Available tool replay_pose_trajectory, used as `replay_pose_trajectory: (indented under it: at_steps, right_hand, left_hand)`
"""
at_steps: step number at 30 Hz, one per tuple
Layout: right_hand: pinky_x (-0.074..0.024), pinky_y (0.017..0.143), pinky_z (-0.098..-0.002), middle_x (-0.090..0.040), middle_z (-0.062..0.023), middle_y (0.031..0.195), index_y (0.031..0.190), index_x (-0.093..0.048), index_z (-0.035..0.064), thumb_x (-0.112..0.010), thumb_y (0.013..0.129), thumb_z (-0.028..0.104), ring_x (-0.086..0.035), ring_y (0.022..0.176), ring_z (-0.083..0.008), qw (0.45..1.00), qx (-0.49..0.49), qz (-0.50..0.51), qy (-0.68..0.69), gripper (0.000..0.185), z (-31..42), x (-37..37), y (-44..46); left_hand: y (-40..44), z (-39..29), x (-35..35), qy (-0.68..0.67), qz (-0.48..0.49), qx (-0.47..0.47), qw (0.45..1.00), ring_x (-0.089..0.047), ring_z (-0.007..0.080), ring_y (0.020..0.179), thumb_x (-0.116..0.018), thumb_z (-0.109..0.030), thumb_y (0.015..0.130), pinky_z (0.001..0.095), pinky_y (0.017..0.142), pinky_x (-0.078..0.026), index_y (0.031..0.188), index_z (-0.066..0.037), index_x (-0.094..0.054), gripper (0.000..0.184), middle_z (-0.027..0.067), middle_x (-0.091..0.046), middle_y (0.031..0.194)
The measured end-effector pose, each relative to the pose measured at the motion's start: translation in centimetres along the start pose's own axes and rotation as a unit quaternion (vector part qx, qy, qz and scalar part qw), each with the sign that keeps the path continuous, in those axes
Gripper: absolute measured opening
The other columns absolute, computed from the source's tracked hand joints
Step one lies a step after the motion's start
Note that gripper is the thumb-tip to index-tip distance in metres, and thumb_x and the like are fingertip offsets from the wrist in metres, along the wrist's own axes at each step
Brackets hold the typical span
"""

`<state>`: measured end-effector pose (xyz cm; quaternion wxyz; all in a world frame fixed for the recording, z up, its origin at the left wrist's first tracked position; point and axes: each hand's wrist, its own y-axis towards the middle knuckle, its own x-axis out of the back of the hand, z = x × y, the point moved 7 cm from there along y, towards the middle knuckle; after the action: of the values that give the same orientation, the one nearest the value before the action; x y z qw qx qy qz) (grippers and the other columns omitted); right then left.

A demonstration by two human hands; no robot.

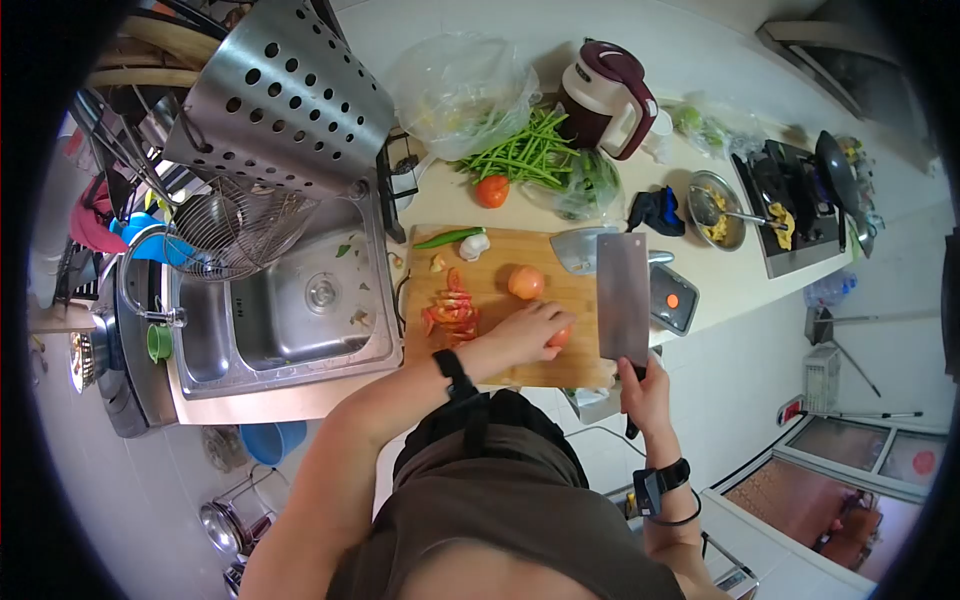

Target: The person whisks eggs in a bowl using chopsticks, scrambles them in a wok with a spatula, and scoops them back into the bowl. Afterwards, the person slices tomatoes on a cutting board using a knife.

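Note:
My left hand (528, 330) is closed over a tomato (560, 338) on the wooden cutting board (510, 375), hiding much of it. In my right hand (648, 393) is the handle of a cleaver (623, 295), its broad blade raised at the board's right edge. A whole tomato (525, 282) lies just beyond my left hand. Sliced red pieces, apparently tomato (453, 310), are heaped on the board's left side. Near the far edge are a green pepper (448, 238) and a garlic bulb (474, 246). A second blade (577, 250) lies partly behind the cleaver.
The steel sink (300, 345) adjoins the board on the left, below a perforated steel holder (285, 100). Behind the board are green beans (525, 150), another tomato (491, 191) and a maroon-and-white appliance (605, 100). A metal bowl (716, 210) stands near the stove (800, 215).

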<state>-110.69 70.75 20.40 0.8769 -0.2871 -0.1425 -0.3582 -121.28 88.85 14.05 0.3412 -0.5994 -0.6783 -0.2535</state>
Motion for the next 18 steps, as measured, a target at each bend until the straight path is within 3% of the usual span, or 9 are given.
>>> replay_pose_trajectory:
  at_steps: [1, 3, 4, 5, 7, 9, 10, 12, 18]
  right_hand:
    - [-0.0430, 0.043, -0.0302, -0.064, -0.0070, 0.067, 0.109, -0.062, -0.0021, -0.064, 0.096, 0.021, -0.058, 0.048, -0.0152, 1.000, 0.001, 0.006, 0.002, 0.027, -1.0, -0.5, 0.3]
    - [-0.0494, 0.053, -0.0363, -0.071, -0.0162, 0.077, 0.112, -0.061, -0.0028, -0.066, 0.094, 0.021, -0.067, 0.061, -0.0275, 0.964, 0.247, -0.003, -0.104, 0.030, -0.2, -2.3, 0.4]
    - [-0.0528, 0.065, -0.0419, -0.072, -0.0219, 0.089, 0.112, -0.062, -0.0018, -0.067, 0.092, 0.021, -0.070, 0.078, -0.0372, 0.971, 0.192, 0.050, -0.133, 0.031, 0.5, -3.8, 0.2]
    - [-0.0536, 0.068, -0.0449, -0.071, -0.0223, 0.088, 0.107, -0.066, 0.0004, -0.066, 0.092, 0.026, -0.069, 0.080, -0.0387, 0.957, 0.205, 0.107, -0.176, 0.030, 1.0, -5.8, 0.2]
    - [-0.0521, 0.071, -0.0499, -0.068, -0.0253, 0.084, 0.098, -0.069, 0.0007, -0.061, 0.094, 0.032, -0.067, 0.080, -0.0429, 0.938, 0.156, 0.227, -0.209, 0.032, 1.9, -10.7, -0.2]
    - [-0.0519, 0.072, -0.0506, -0.067, -0.0269, 0.086, 0.100, -0.068, -0.0001, -0.061, 0.094, 0.031, -0.065, 0.081, -0.0455, 0.923, 0.213, 0.270, -0.173, 0.033, 2.6, -15.5, 0.0]
    - [-0.0523, 0.072, -0.0487, -0.068, -0.0259, 0.085, 0.104, -0.066, -0.0002, -0.062, 0.093, 0.029, -0.065, 0.080, -0.0448, 0.897, 0.247, 0.309, -0.198, 0.032, 2.9, -18.1, -0.2]
    - [-0.0527, 0.071, -0.0468, -0.068, -0.0249, 0.084, 0.109, -0.064, -0.0004, -0.064, 0.092, 0.027, -0.066, 0.079, -0.0440, 0.864, 0.284, 0.349, -0.224, 0.032, 2.6, -20.5, -0.1]
    - [-0.0525, 0.074, -0.0470, -0.069, -0.0250, 0.087, 0.112, -0.062, -0.0030, -0.063, 0.091, 0.024, -0.067, 0.083, -0.0433, 0.906, 0.237, 0.260, -0.234, 0.034, 1.0, -17.0, 2.8]
  left_hand:
    - [-1.3, 0.3, 1.5, -0.094, -0.047, 0.043, 0.994, -0.057, 0.0330, 0.115, -0.070, -0.018, 0.083, 0.0432, 0.093, -0.051, 0.130, -0.011, -0.053, 0.050, 0.0155, -0.055, 0.127]
    - [-5.7, 2.8, 4.4, -0.234, -0.070, 0.184, 0.952, -0.061, 0.0284, 0.109, -0.066, -0.019, 0.083, 0.0409, 0.090, -0.052, 0.127, -0.008, -0.054, 0.047, 0.0152, -0.060, 0.119]
    - [-8.5, 5.8, 5.0, -0.272, -0.162, 0.205, 0.926, -0.065, 0.0295, 0.101, -0.065, -0.023, 0.085, 0.0391, 0.085, -0.053, 0.127, -0.007, -0.054, 0.046, 0.0150, -0.063, 0.114]
    - [-12.0, 9.0, 5.3, -0.308, -0.252, 0.222, 0.890, -0.068, 0.0307, 0.093, -0.064, -0.027, 0.087, 0.0373, 0.081, -0.054, 0.126, -0.006, -0.055, 0.045, 0.0149, -0.066, 0.109]
    - [-19.0, 14.0, 5.5, -0.568, -0.314, 0.251, 0.718, -0.066, 0.0223, 0.089, -0.061, -0.030, 0.091, 0.0341, 0.074, -0.054, 0.125, -0.006, -0.056, 0.042, 0.0104, -0.065, 0.106]
    - [-25.1, 13.9, 6.7, -0.608, -0.358, 0.257, 0.661, -0.065, 0.0184, 0.084, -0.061, -0.023, 0.093, 0.0304, 0.071, -0.055, 0.126, -0.006, -0.056, 0.037, 0.0099, -0.064, 0.104]
    - [-26.6, 13.5, 6.4, -0.607, -0.362, 0.258, 0.659, -0.065, 0.0184, 0.084, -0.061, -0.023, 0.093, 0.0304, 0.071, -0.055, 0.126, -0.006, -0.056, 0.037, 0.0099, -0.064, 0.104]
    - [-28.3, 12.7, 6.4, -0.444, -0.315, 0.308, 0.780, -0.063, 0.0156, 0.081, -0.063, -0.014, 0.094, 0.0290, 0.067, -0.055, 0.128, -0.006, -0.053, 0.037, 0.0093, -0.063, 0.102]
    - [-22.8, 11.5, 1.7, -0.485, -0.251, 0.291, 0.786, -0.063, 0.0132, 0.074, -0.067, -0.015, 0.094, 0.0256, 0.060, -0.053, 0.126, -0.007, -0.049, 0.038, 0.0094, -0.063, 0.104]
